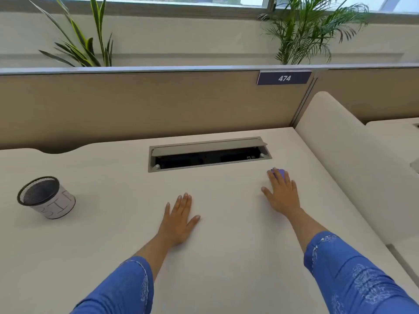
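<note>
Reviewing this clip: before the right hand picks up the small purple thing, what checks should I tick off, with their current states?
1. Right hand on the small purple object: ok, fingertips lie over it.
2. Fingers curled round it: not ok, they look straight.
3. Object identified: cannot tell, mostly hidden.
4. Left hand out of the way: ok, flat on the desk, apart.
5. Cable hatch shut: not ok, its flap stands open just beyond the object.
6. Mesh cup standing, mouth open: ok, far left.

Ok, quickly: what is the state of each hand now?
Left hand: open, flat on the desk.
Right hand: open, touching a small purple object.
</note>
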The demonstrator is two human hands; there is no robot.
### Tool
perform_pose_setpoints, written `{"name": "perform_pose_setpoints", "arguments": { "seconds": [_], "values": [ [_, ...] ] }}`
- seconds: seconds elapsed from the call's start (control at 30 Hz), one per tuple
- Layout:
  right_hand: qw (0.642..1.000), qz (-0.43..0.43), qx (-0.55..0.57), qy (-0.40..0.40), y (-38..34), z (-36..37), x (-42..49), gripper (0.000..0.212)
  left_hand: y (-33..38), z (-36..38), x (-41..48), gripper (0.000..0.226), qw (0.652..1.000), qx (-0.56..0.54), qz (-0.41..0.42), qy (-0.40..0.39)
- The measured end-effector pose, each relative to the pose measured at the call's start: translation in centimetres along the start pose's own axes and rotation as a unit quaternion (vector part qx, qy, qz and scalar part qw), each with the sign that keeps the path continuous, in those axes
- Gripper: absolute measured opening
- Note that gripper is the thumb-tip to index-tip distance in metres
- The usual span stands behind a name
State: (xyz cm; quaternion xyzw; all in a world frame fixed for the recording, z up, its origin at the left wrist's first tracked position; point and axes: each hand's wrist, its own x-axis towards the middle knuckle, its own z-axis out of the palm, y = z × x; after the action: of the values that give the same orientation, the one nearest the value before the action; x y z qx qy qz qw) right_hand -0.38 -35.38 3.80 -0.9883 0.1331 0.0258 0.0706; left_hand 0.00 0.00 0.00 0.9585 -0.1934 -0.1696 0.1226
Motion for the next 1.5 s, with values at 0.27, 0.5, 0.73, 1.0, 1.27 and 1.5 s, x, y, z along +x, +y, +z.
{"name": "perform_pose_setpoints", "arguments": {
  "seconds": [0.27,0.5,0.73,1.0,1.27,1.5],
  "values": [
    [0.996,0.062,0.006,-0.058,0.8,0.6,3.1,0.07,-0.7,1.2,0.0,0.077,0.999,-0.009,0.013,0.051],
    [0.995,0.065,0.067,-0.02,0.3,0.3,4.6,0.055,-0.8,1.4,0.0,0.071,0.998,-0.013,0.008,0.061],
    [0.991,0.101,0.093,-0.007,-0.6,-0.6,3.8,0.031,-0.3,1.4,-0.1,0.061,0.996,-0.047,-0.017,0.068],
    [0.974,0.074,0.215,0.025,-1.0,-1.7,0.7,0.034,1.4,2.8,-2.4,0.06,0.993,-0.104,-0.041,0.049],
    [0.683,0.247,0.679,-0.106,-6.0,-3.6,-2.0,0.026,2.2,1.6,-6.0,0.058,0.971,-0.226,-0.072,0.034],
    [0.528,0.066,0.812,-0.24,-13.8,-6.7,-7.1,0.05,3.4,-4.0,-8.9,0.07,0.914,-0.385,-0.053,0.112]
  ]
}}
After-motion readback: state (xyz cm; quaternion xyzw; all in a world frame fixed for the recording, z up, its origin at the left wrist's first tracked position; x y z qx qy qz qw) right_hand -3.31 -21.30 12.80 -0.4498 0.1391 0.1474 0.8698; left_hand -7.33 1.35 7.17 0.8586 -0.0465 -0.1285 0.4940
